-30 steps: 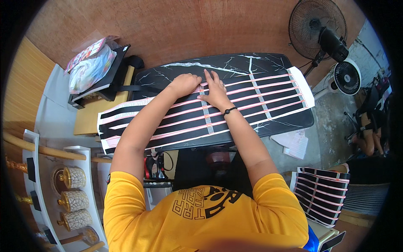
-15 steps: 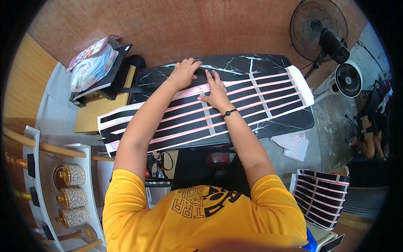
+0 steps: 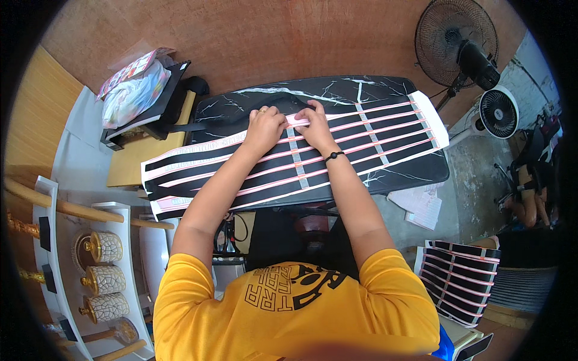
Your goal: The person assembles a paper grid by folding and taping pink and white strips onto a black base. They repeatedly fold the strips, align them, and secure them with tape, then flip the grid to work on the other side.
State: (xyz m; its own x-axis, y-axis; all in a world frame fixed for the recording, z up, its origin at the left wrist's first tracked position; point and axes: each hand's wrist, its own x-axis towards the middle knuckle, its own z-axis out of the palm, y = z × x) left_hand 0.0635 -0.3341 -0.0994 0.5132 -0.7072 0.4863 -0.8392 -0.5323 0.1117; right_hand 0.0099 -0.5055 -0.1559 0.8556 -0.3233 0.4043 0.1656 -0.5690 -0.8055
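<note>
A long sheet of black bands divided by pink-and-white strips lies slantwise over a black marble-patterned padded board. Both hands meet at its far edge, around the middle. My left hand, wearing a ring, has its fingers curled down on the pink-and-white edge strip. Just right of it, my right hand pinches the same strip between thumb and fingers. Short grey tape pieces cross the bands below the hands. A loose black band curves over the board beyond my left hand.
Two fans stand at the right, a black one and a white one. A similar striped sheet rests at the lower right. A bag-topped black stand sits at the left, near a white shelf with ornate jars.
My left hand has come down nearer to me onto the edge strip. My right hand has gone from spread fingers to a pinch on the strip.
</note>
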